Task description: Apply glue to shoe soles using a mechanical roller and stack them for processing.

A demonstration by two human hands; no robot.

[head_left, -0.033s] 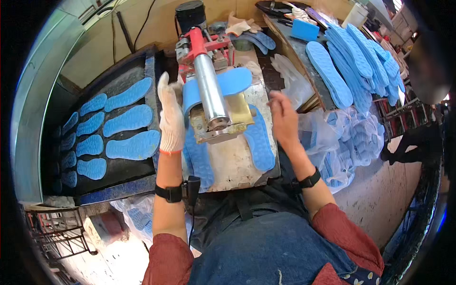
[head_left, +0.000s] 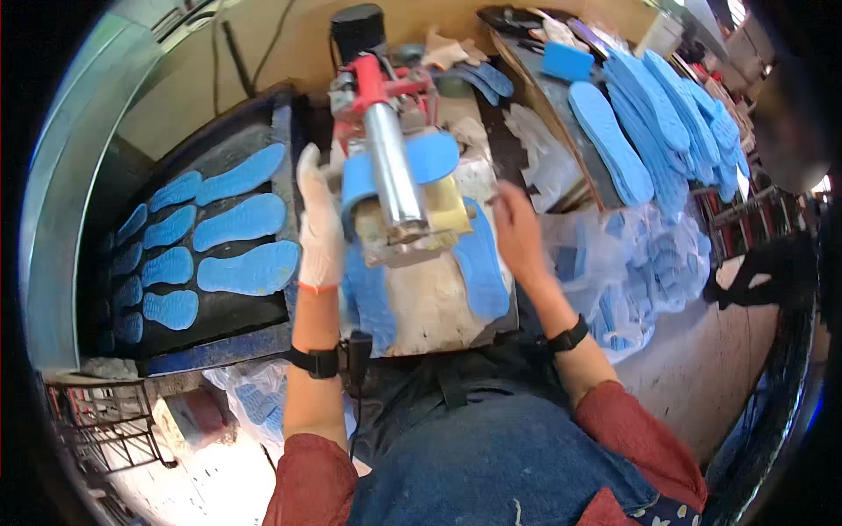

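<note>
Edged slightly inward, the bare right hand [head_left: 519, 230], seemingly loosely spread in its grip, leaves the curved blue insole [head_left: 435, 158] untouched.

Right hand [head_left: 521, 230] is blurred; finger positions unclear. Metal cylinder [head_left: 394, 167] hides part of the curved blue piece [head_left: 434, 159]. Lower edge cuts off denim apron [head_left: 465, 465].

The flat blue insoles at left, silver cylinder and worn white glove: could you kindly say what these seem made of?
Flat blue insoles: probably foam or soft rubber, matte, given their textured surface. Silver cylinder: likely polished metal, showing bright reflections. Worn white glove: apparently matte fabric, orange-edged at the cuff; blur hides any weave.
</note>
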